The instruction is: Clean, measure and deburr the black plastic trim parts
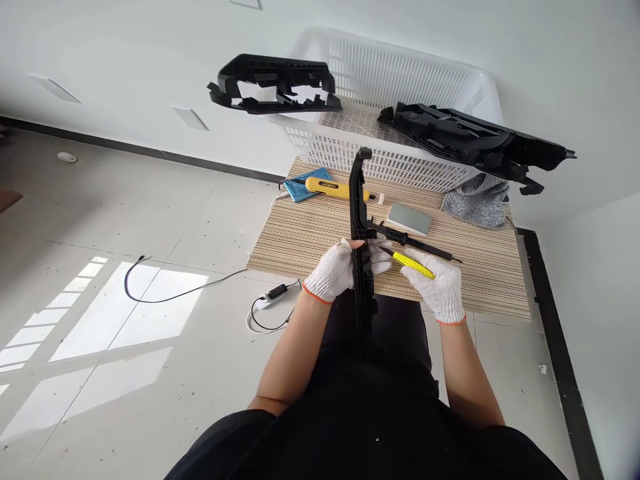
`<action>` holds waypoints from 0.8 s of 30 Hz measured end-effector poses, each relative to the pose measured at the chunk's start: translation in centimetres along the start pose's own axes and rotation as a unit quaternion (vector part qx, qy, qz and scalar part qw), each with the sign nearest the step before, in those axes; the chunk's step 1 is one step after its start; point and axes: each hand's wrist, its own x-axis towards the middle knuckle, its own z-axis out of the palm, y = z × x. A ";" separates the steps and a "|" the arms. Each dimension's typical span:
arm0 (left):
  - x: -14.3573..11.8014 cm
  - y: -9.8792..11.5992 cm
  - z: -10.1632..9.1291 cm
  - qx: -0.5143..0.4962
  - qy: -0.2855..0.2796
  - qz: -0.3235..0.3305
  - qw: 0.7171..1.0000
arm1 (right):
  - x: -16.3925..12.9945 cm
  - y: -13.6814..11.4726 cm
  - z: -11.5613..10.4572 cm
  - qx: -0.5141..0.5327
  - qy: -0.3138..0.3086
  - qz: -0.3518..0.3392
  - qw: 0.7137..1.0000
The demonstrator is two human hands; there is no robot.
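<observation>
From the head camera, the left hand (334, 270) is wrapping a closed grip around a long black plastic part (361, 227) standing upright, its lower end running down toward the lap. The right hand (436, 285) is pinching a yellow-handled tool (413, 265), its tip seemingly touching the part just beside the left grip. Beyond the grips, a black screwdriver (417, 243), a yellow knife (334, 189) and a white basket (380, 87) are sitting on the tabletop (310, 233).

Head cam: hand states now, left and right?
Left hand: closed around the upright black plastic trim part.
Right hand: closed on a yellow-handled knife, tip at the part.
</observation>
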 end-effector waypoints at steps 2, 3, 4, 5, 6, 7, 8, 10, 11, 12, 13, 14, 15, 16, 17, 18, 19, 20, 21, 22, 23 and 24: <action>-0.1 0.1 0.1 -0.009 0.002 -0.001 1.000 | 0.2 0.0 0.1 -0.003 -0.022 -0.020 1.000; -0.1 0.1 0.1 -0.012 0.000 -0.002 1.000 | 0.3 0.1 0.1 0.007 -0.049 -0.023 0.999; -0.1 0.0 0.1 -0.014 -0.004 0.000 1.000 | 0.4 0.2 0.0 0.017 -0.064 -0.018 0.998; -0.1 0.0 0.0 -0.016 -0.008 0.004 1.000 | 0.5 0.3 0.0 0.024 -0.062 -0.011 0.998; 0.0 0.0 0.0 -0.017 -0.009 0.006 1.000 | 0.6 0.4 -0.1 0.029 -0.050 -0.002 0.998; 0.0 0.0 -0.1 -0.018 -0.010 0.008 1.000 | 0.6 0.5 -0.2 0.030 -0.044 0.005 0.999; 0.0 -0.1 -0.1 -0.019 -0.012 0.007 1.000 | 0.7 0.5 -0.3 0.031 -0.050 0.008 0.998; 0.2 -0.1 -0.2 -0.017 -0.016 0.008 1.000 | 0.7 0.5 -0.4 0.035 -0.079 0.014 0.996; 0.2 -0.1 -0.4 -0.014 -0.019 0.009 1.000 | 0.6 0.4 -0.5 0.042 -0.080 0.026 0.996; 0.3 -0.2 -0.5 -0.011 -0.023 0.013 1.000 | 0.6 0.3 -0.5 0.052 -0.064 0.044 0.996; 0.3 -0.2 -0.7 -0.007 -0.028 0.018 0.999 | 0.5 0.2 -0.5 0.065 -0.047 0.064 0.995; 0.4 -0.2 -0.8 -0.004 -0.031 0.022 0.999 | 0.5 0.2 -0.5 0.079 -0.040 0.080 0.993; 0.5 -0.3 -1.0 -0.002 -0.036 0.024 0.999 | 0.5 0.1 -0.5 0.087 -0.048 0.087 0.991; 0.5 -0.3 -1.1 -0.001 -0.040 0.024 0.999 | 0.4 0.0 -0.4 0.092 -0.064 0.090 0.990; 0.5 -0.3 -1.2 0.000 -0.043 0.025 0.999 | 0.4 0.0 -0.4 0.099 -0.078 0.095 0.987; 0.5 -0.4 -1.2 0.002 -0.044 0.025 0.999 | 0.4 0.0 -0.3 0.109 -0.081 0.106 0.985; 0.5 -0.4 -1.2 0.004 -0.043 0.026 0.999 | 0.4 0.1 -0.3 0.123 -0.071 0.121 0.982; 0.5 -0.4 -1.2 0.005 -0.041 0.029 0.999 | 0.4 0.1 -0.2 0.135 -0.056 0.138 0.980; 0.4 -0.4 -1.1 0.003 -0.039 0.033 0.999 | 0.5 0.1 -0.2 0.144 -0.051 0.148 0.977; 0.4 -0.4 -1.0 0.002 -0.036 0.035 0.999 | 0.5 0.2 -0.1 0.144 -0.054 0.149 0.977; 0.4 -0.4 -0.9 0.000 -0.034 0.034 0.999 | 0.5 0.2 -0.1 0.137 -0.059 0.145 0.978; 0.4 -0.3 -0.9 0.000 -0.031 0.034 0.999 | 0.6 0.2 -0.1 0.129 -0.059 0.141 0.980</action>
